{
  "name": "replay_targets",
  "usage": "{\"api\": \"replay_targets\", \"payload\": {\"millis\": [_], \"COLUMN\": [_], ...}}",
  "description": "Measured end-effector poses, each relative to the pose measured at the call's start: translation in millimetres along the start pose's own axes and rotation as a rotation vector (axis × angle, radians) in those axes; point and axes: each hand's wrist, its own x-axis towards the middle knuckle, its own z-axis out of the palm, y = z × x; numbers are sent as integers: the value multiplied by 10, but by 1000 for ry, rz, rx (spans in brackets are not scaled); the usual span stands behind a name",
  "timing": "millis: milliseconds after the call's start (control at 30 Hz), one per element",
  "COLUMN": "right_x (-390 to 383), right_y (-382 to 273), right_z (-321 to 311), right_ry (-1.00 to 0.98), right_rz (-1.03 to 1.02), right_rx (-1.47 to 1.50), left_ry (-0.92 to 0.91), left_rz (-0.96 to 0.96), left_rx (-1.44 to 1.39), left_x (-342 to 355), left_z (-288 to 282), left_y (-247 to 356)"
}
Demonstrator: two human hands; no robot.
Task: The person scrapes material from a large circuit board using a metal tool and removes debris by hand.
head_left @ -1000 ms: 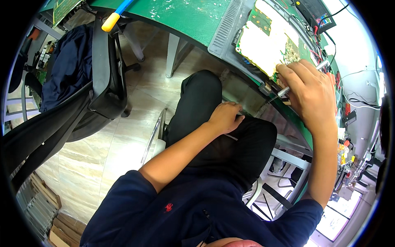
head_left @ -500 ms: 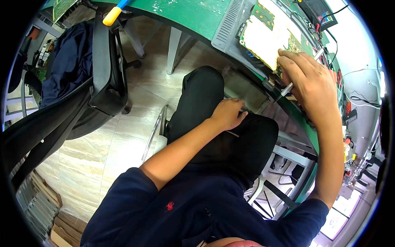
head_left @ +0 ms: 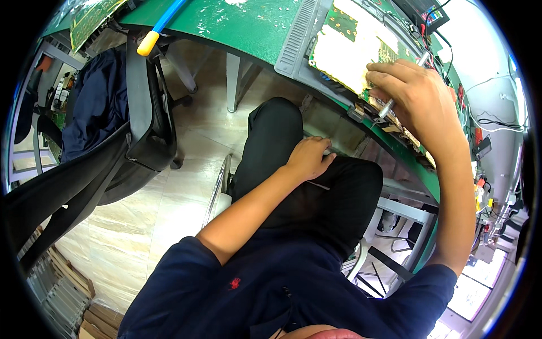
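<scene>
"What has the right hand (head_left: 423,107) got?"
"Its fingers (head_left: 386,69) are closed around a slim silver tool (head_left: 387,108), tip turned away from the circuit board (head_left: 339,56)."
"The left hand (head_left: 308,159)?"
"On the lap, curled (around something or not, I can't tell)."
"And the board?"
"On the grey mat (head_left: 294,48), on the green counter (head_left: 248,25)."
"How far along?"
"Board laid out, tool in hand; what's finished or left doesn't show."

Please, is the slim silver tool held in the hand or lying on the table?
Held: the right hand grips the slim silver tool, whose two ends stick out on opposite sides.
</scene>
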Motion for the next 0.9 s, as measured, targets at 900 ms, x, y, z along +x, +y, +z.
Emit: {"api": "replay_targets", "payload": {"millis": [900], "right_x": [8], "right_y": [78], "right_z": [220], "right_ry": [34], "right_rz": [56], "right_rx": [9], "left_ry": [-13], "left_rz": [-19], "left_rx": [-24], "left_x": [26], "left_z": [4], "left_y": [-32]}}
